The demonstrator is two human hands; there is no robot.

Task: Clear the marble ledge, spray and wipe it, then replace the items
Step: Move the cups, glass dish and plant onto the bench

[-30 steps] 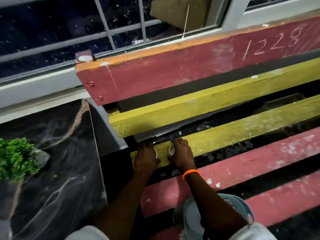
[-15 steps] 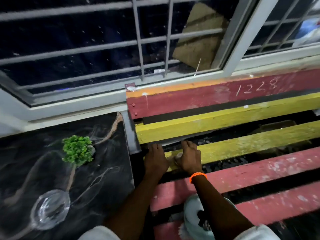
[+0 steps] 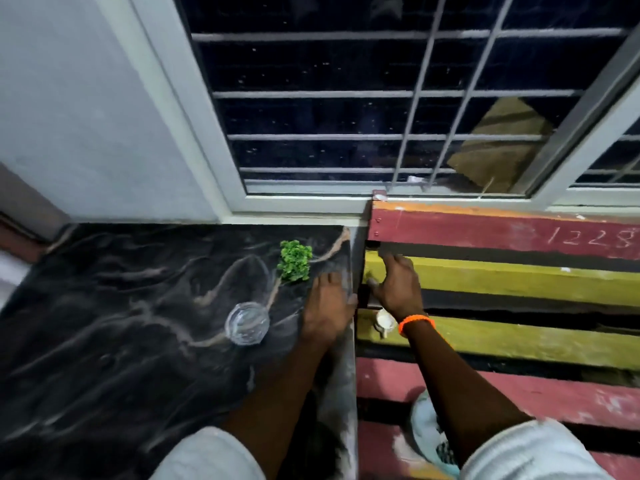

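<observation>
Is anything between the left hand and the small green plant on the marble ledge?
Nothing visible. The left hand lies open on the black veined marble ledge, and bare marble separates its fingertips from the small green leafy plant. The clear glass bowl sits to the hand's left.

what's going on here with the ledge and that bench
A person is leaning over a black marble ledge beside a red and yellow slatted bench. The left hand rests on the ledge's right edge, near a small green plant and a clear glass bowl that sit on the marble. The right hand is over the bench slats, holding nothing visible. A small white cup sits on a yellow slat.
</observation>
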